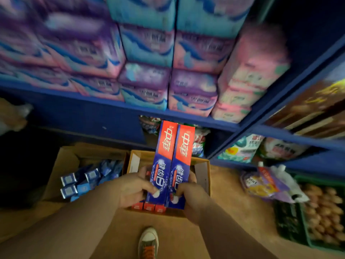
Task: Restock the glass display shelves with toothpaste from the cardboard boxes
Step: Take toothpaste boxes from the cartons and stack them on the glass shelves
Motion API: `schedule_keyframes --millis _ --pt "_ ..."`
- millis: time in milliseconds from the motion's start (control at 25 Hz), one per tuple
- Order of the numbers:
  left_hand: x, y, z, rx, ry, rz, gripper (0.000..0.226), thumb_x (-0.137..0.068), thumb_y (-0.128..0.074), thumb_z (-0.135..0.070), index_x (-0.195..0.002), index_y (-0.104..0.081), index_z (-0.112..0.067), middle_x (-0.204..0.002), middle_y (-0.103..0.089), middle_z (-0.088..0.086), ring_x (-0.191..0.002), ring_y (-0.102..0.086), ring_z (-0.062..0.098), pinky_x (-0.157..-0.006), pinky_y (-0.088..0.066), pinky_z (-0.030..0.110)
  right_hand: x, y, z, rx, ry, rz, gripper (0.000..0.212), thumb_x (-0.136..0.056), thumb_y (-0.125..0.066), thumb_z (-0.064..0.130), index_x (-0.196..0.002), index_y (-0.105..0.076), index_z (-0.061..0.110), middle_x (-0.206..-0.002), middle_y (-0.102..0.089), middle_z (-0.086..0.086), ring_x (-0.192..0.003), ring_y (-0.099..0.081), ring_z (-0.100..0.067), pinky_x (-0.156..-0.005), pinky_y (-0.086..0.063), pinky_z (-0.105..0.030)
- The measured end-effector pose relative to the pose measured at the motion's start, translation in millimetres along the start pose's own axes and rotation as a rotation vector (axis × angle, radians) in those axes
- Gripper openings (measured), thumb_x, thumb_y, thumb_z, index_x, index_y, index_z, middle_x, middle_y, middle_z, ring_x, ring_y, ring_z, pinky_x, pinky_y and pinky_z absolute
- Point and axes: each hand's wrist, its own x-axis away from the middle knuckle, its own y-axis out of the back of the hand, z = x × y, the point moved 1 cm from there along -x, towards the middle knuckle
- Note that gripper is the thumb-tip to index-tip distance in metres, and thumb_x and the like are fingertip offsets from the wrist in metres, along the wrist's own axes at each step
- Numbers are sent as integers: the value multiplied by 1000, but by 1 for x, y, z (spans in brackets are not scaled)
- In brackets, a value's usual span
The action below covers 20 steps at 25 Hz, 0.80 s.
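Note:
Two long red-and-blue toothpaste cartons stand side by side above an open cardboard box (204, 173) on the floor. My left hand (134, 187) grips the left carton (164, 159) near its lower end, thumb on its face. My right hand (188, 195) grips the right carton (182, 161) the same way. Red ends of more toothpaste cartons (148, 206) show in the box below my hands. A second open cardboard box (61, 165) to the left holds several blue toothpaste cartons (84, 181). No glass shelf is in view.
Blue shelving (112, 104) ahead carries stacked pink, purple and teal packs. Bagged goods fill the lower shelves at right. A green crate of eggs (321, 210) and loose plastic packets (267, 184) lie on the floor at right. My shoe (148, 242) stands on brown floor.

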Motion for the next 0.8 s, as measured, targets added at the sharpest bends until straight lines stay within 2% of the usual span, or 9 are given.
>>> schedule_keyframes --millis 80,160,240,400,520,680,800 --pt "43 -25 -13 -9 -83 25 73 -77 -47 29 -128 -42 -24 -123 -61 18 -110 -61 30 -86 -52 45 48 -7 26 -41 99 42 51 -82 -55 -5 -122 -51 26 -105 -72 -7 -94 -70 -30 -84 -55 -54" --pt "87 -52 -24 -17 -152 31 73 -77 -48 28 -125 -45 -26 -119 -64 17 -109 -62 29 -83 -52 45 100 -18 53 -55 193 74 30 -93 -60 18 -120 -51 26 -101 -74 -6 -90 -72 -28 -84 -55 -52" --pt "130 -80 -40 -16 -240 39 78 -74 -47 29 -129 -44 -26 -117 -66 17 -110 -62 31 -84 -52 46 151 -25 84 -7 319 99 32 -93 -59 34 -123 -49 27 -105 -73 -5 -93 -72 -26 -83 -56 -49" --pt "237 -150 -96 -137 -480 91 84 -72 -39 32 -133 -39 -27 -121 -63 17 -114 -58 31 -90 -49 45 270 -49 164 75 544 170 35 -94 -55 38 -127 -45 29 -111 -71 -6 -95 -71 -27 -75 -59 -46" --pt "316 -199 -139 -169 -664 133 72 -80 -36 26 -130 -43 -25 -118 -65 15 -109 -60 30 -87 -50 44 350 -67 220 109 685 211 34 -93 -56 42 -125 -45 33 -111 -71 -4 -96 -71 -26 -73 -59 -47" --pt "397 -250 -171 -109 -851 205 34 -95 -52 -10 -124 -50 -27 -113 -70 9 -104 -65 30 -85 -52 49 428 -87 266 119 856 261 47 -89 -60 48 -129 -42 33 -115 -69 -2 -102 -68 -27 -85 -55 -55" --pt "438 -273 -191 -112 -999 192 35 -93 -55 -15 -128 -50 -20 -112 -70 12 -102 -66 34 -86 -52 53 472 -100 292 98 955 291 45 -91 -60 42 -130 -41 30 -116 -69 -6 -100 -69 -29 -81 -57 -53"
